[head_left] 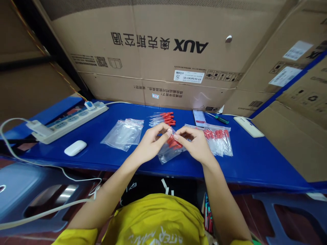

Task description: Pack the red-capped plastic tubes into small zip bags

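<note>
A clear zip bag (167, 154) with small red-ended pieces inside is held between my two hands over the table. My left hand (154, 140) pinches its top edge with thumb and forefinger. On the other side of that edge, my right hand (195, 142) grips it the same way. Just beyond lies a pile of loose thin pieces (167, 118) with red ends and pale shafts. Flat clear zip bags (125, 133) are stacked left of my left hand. Filled bags (219, 141) with red-ended pieces lie to the right, partly hidden by my right hand.
A white power strip (76, 119) with plugs and an earphone case (75, 148) are on the left of the blue table (255, 160). A phone (199, 118), a green-handled screwdriver (221, 119) and a white rectangular device (248, 126) lie right. Cardboard (153, 61) walls the back.
</note>
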